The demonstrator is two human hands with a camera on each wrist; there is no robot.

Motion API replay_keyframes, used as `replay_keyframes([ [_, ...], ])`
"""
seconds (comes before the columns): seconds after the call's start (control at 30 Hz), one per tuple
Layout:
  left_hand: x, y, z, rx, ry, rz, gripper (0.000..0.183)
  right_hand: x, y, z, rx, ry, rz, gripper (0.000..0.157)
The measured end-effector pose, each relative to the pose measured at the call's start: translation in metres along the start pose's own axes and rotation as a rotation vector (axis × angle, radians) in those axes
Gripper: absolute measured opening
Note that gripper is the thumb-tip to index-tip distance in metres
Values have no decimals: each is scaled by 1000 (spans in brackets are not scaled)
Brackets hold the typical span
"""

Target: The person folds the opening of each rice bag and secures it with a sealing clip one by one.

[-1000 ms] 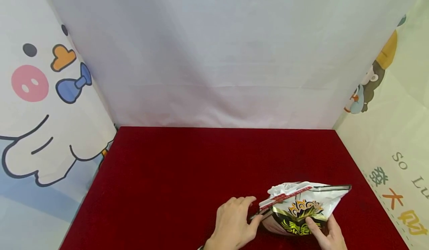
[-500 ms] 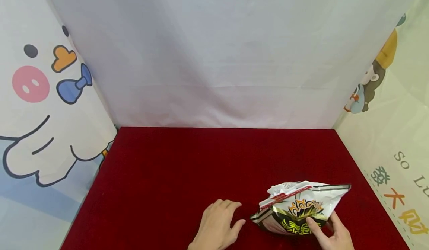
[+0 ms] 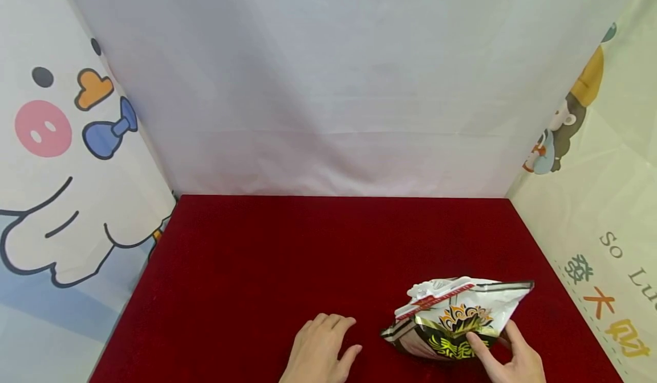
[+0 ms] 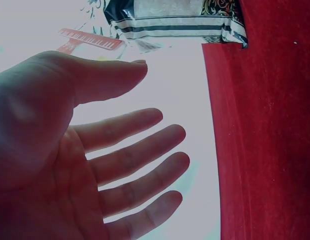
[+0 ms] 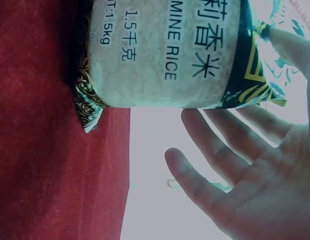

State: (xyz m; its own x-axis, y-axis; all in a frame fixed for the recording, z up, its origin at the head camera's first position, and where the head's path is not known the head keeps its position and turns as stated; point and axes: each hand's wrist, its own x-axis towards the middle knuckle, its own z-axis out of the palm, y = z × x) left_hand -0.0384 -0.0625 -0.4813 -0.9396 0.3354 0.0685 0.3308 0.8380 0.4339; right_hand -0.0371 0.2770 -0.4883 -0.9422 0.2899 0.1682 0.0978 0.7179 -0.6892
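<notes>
A bag of jasmine rice [image 3: 454,320], white at the top with a black and yellow print, leans on the red cloth at the front right. The right hand [image 3: 508,360] grips its right side, thumb on the printed front and other fingers partly hidden behind. In the right wrist view the bag of rice [image 5: 160,55] shows its lettering; the little finger stands apart from it. The left hand [image 3: 318,349] is left of the bag, not touching it. Its palm holds nothing in the left wrist view, where the left hand [image 4: 110,150] has spread, nearly straight fingers.
A red cloth [image 3: 287,257] covers the table. White sheeting [image 3: 328,86] hangs behind it. Printed curtains stand on both sides, the left curtain [image 3: 46,200] with a cartoon bird and the right curtain [image 3: 590,212] with figures and lettering.
The left hand has come away from the bag's left corner and moved left. The right hand stays on the bag of rice, which has hardly moved.
</notes>
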Motion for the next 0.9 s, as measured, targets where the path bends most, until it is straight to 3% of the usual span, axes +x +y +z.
replay_keyframes([
  [0.13, 0, -2, 2, -2, -7, 0, 41, -2, -2, -1, -22, 49, -35, 41],
  [0.37, -4, -8, 4, -10, -25, -24, 41, -4, -6, -4, -180, 81, -56, 44],
  [0.63, -12, -19, 2, -14, 9, -51, 39, -7, -8, -9, -215, 102, -86, 38],
  [0.9, -20, -27, -1, 4, 44, -105, 39, -8, -6, -18, -304, 64, -4, 55],
])
